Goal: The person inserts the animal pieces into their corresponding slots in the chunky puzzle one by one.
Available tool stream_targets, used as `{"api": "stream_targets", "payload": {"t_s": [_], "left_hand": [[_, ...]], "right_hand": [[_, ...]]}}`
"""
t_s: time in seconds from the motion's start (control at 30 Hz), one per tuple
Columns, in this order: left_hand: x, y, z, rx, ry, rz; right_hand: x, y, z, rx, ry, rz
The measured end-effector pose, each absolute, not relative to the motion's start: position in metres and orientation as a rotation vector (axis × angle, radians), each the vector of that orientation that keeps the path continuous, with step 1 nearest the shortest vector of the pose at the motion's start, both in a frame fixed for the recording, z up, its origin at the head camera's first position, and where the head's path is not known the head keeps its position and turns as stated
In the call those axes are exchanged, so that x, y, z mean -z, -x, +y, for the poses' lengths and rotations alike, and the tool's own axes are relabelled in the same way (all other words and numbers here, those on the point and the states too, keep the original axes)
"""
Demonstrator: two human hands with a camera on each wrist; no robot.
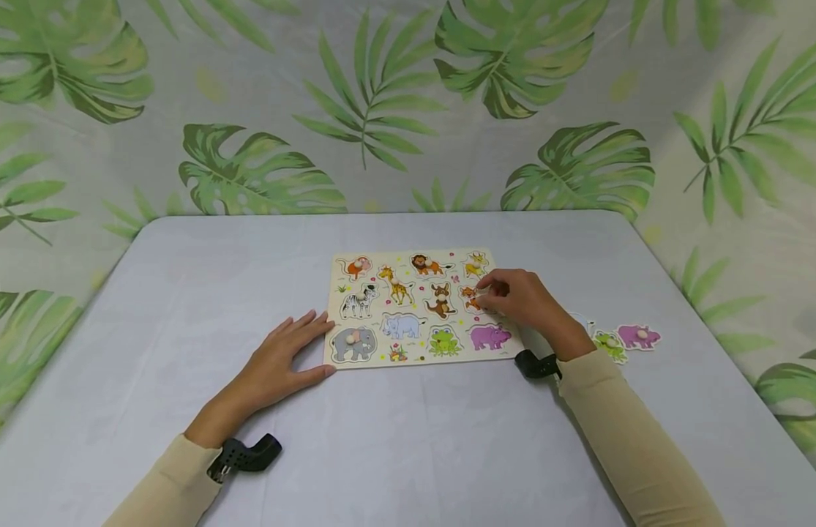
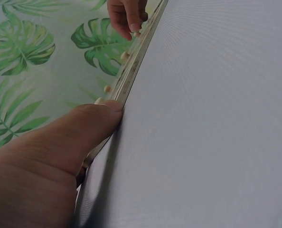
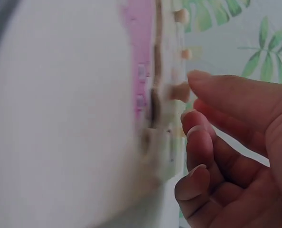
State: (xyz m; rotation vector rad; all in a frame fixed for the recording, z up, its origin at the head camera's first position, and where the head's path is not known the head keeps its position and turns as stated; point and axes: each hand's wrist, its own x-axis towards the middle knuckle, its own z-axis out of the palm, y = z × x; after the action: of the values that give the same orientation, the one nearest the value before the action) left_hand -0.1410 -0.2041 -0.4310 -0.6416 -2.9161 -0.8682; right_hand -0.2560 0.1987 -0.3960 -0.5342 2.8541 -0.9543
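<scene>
A wooden animal puzzle board (image 1: 414, 361) lies flat on the table. My left hand (image 1: 272, 366) rests at its left side with fingers spread, fingertips and thumb touching the edge; the left wrist view shows the thumb (image 2: 96, 121) against that edge. On the board's right, my right hand (image 1: 522, 296) pinches the small knob (image 3: 181, 91) of an orange animal puzzle piece (image 1: 469, 296). This piece lies at its cut-out; the fingers partly cover it. Knobbed pieces such as the zebra (image 1: 359, 301), giraffe (image 1: 396, 285) and elephant (image 1: 353, 344) sit in the board.
Right of the board lie a purple hippo piece (image 1: 639, 337), a green frog piece (image 1: 609, 345) and a pale piece partly hidden by the right wrist. The board's hippo (image 1: 489, 337), frog (image 1: 443, 341) and rhino (image 1: 402, 326) pictures show no knobs. A leaf-patterned cloth hangs behind the white table (image 1: 408, 454).
</scene>
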Motion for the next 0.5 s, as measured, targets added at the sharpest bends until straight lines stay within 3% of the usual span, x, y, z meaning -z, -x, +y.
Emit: {"api": "stream_targets", "payload": {"t_s": [0.5], "left_hand": [[0.435,0.141,-0.206,0.876,0.648,-2.887]], "right_hand": [[0.389,0.241,0.22,1.04,0.475,2.949]]}}
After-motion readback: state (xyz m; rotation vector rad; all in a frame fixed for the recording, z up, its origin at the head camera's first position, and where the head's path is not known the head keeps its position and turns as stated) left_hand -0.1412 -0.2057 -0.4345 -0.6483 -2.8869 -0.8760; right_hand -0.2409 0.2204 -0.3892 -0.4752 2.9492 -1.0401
